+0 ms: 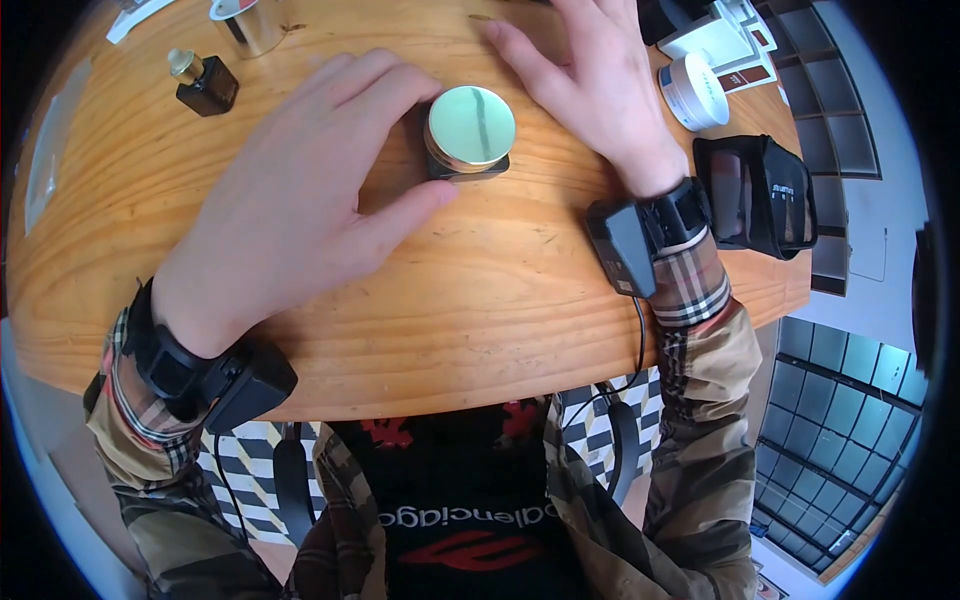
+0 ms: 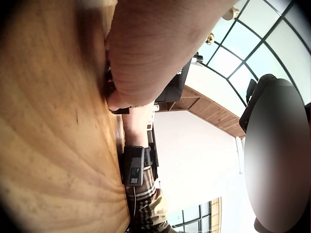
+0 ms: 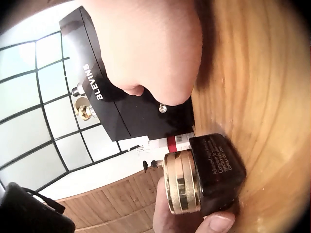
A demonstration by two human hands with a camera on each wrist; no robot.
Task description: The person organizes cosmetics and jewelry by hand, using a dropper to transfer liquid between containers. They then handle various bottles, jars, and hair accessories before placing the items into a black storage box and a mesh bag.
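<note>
A dark glass cream jar (image 3: pixel 221 170) with a shiny gold lid (image 1: pixel 470 125) stands upright on the wooden table (image 1: pixel 480 330). My left hand (image 1: pixel 290 190) reaches in from the left and holds the jar between thumb and fingers. In the right wrist view the left thumb (image 3: pixel 218 222) presses low on the jar's side. My right hand (image 1: pixel 600 95) lies beyond the jar to the right, thumb spread away from the fingers, and its fingertips run out of the head view. A black box lettered BLEVINS (image 3: pixel 131 107) shows behind that hand in the right wrist view.
A small dark dropper bottle (image 1: pixel 208 85) and a silvery cup (image 1: pixel 247 25) stand at the back left. On the right are a white round tub (image 1: pixel 693 92), a black mesh pouch (image 1: pixel 755 195) and white boxes (image 1: pixel 720 40). A cable (image 1: pixel 640 345) hangs from the right wrist device.
</note>
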